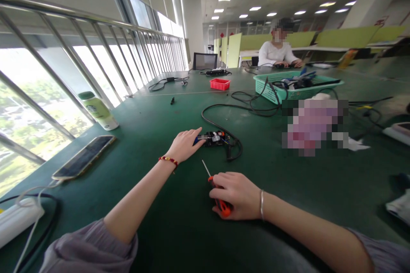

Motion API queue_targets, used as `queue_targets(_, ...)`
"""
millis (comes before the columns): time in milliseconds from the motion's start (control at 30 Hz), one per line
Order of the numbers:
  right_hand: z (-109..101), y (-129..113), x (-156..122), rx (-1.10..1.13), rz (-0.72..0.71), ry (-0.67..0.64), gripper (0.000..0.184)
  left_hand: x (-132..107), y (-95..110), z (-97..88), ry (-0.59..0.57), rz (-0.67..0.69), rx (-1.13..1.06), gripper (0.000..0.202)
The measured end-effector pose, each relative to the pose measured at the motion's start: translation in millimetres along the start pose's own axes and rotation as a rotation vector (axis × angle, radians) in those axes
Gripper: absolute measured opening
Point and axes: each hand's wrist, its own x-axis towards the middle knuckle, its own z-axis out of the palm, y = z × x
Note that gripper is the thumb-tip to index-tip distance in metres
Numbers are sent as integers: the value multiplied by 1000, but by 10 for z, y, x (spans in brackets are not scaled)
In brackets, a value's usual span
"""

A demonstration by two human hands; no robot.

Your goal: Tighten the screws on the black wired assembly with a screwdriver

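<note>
My left hand (185,144) is at the blue end of a small black corded device (215,138), with the thumb on the near side and the fingers over the far side. Wires and inner parts of the device show, and its blue end is partly covered by the hand. A black cable (221,109) loops around its right side. Closer to me, my right hand (236,195) is closed around the red and black handle of a screwdriver (223,207). The screwdriver's thin metal shaft points up and left toward the device, apart from it.
On the left lie a phone (83,157) and a green-capped bottle (98,111). Farther back are a small red basket (220,84) and a green basket (294,92) of parts. A blurred-out pink item (312,123) lies right. Another person (276,53) sits across the table.
</note>
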Motion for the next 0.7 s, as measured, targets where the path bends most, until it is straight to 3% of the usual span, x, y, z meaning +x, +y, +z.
queue_targets(133, 7, 72, -48, -9, 45, 42, 21, 121, 92, -91, -127, 8, 4, 50)
queue_targets(267, -18, 77, -62, -13, 22, 64, 19, 43, 49, -135, -171, -13, 9, 43)
queue_targets(500, -18, -1, -69, -3, -54, 76, 18, -400, -480, -174, -117, -268, -35, 44)
queue_targets(700, 7, -1, -68, 13, -21, 101, 18, -854, -903, -356, -65, -579, 107, 44)
